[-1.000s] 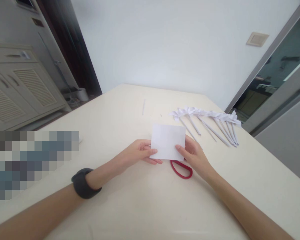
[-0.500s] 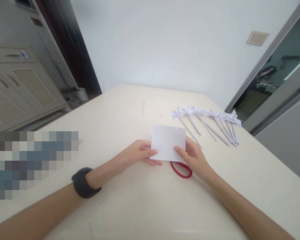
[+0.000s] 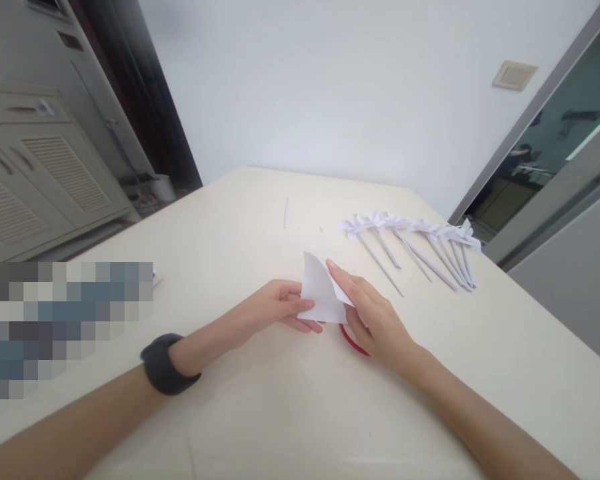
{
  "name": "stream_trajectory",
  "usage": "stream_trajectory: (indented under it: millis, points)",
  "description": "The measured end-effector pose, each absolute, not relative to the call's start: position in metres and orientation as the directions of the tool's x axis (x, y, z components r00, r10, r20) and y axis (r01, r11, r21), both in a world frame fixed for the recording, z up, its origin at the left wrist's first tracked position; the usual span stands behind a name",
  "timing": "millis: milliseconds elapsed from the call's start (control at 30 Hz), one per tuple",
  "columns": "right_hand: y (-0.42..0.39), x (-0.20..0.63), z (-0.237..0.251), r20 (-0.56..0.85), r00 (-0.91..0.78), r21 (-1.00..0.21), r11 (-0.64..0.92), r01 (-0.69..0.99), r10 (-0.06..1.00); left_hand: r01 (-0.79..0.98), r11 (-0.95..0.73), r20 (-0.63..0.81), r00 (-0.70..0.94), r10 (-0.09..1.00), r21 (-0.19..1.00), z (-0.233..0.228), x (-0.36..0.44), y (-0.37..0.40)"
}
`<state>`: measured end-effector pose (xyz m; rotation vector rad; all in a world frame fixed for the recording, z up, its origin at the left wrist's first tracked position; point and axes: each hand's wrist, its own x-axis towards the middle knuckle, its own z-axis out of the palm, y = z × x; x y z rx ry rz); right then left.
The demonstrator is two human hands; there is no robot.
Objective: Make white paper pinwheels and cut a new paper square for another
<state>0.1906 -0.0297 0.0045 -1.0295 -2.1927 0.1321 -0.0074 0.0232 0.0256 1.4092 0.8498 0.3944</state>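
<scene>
A small white sheet of paper (image 3: 320, 297) is held above the table between my two hands. My left hand (image 3: 293, 307) pinches its left edge, thumb on top and fingers beneath. At the other side, my right hand (image 3: 375, 313) bends the right part of the paper up and over toward the left, its fingers lying against the curled part. Below the right hand a red loop (image 3: 353, 341) shows on the table, probably a scissors handle; the rest of it is hidden by the hand and paper.
Several white paper flowers with rolled stems (image 3: 415, 230) lie at the right on the cream table (image 3: 260, 407). A thin white paper strip (image 3: 287, 213) and a tiny scrap (image 3: 321, 229) lie farther back. A pixelated patch covers the table's left side.
The paper lay flat between the hands; now its right side is curled over to the left. My right hand has turned and moved left, covering more of the red loop. The left hand stays put.
</scene>
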Motion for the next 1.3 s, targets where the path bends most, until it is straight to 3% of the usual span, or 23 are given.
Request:
stream_trajectory:
  millis: [667,1300]
  points:
    - [-0.0314,0.1868,0.0011,0.496,-0.559,-0.177,0.708,0.684,0.664,0.219,0.143,-0.254,0.653,0.713,0.965,0.0271,-0.005,0.0204]
    - [-0.0297,0.1854,0.0018,0.32,-0.591,-0.173,0.659,0.732,0.74,0.211,0.216,-0.302,0.664,0.684,0.953,0.029,-0.0083,0.0225]
